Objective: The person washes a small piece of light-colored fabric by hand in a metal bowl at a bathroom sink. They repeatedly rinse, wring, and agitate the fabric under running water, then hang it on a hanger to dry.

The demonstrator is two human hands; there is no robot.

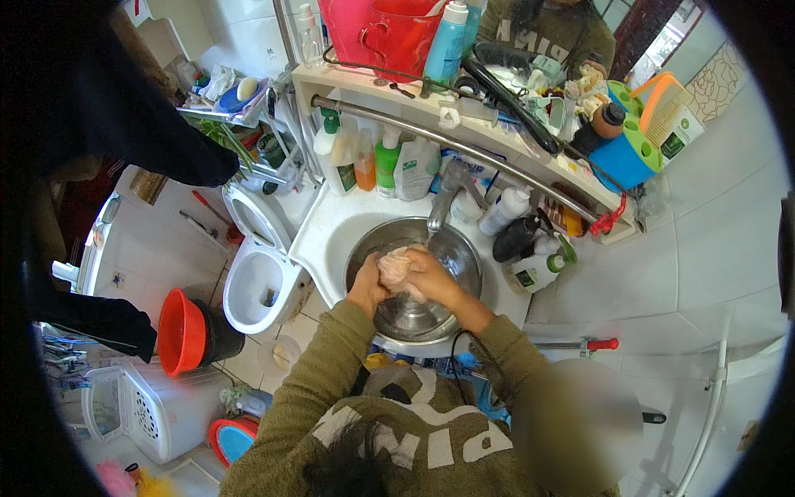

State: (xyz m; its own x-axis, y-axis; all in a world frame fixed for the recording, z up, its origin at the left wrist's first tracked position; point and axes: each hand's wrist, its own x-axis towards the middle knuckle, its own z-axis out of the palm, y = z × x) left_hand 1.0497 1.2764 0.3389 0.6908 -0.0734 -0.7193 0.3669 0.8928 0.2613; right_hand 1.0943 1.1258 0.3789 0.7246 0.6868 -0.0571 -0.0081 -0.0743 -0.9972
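Note:
A bunched pale pink cloth [395,268] is held between both hands over a round stainless steel basin [461,320], which sits in a white washbasin [332,245]. My left hand [369,281] grips the cloth's left side, with part of the palm hidden by it. On the other side, my right hand [433,277] has its fingers curled over the cloth. Just above the hands is the spout of a metal faucet [440,208], with what looks like a thin stream of water under it. Water appears to lie in the steel basin.
Bottles, among them a green and white pump bottle [387,163] and a black bottle [517,238], line the washbasin's back and right rim. A metal rail [453,156] and crowded shelf [388,93] overhang them. Left are a white toilet [254,273] and a red basin [177,332].

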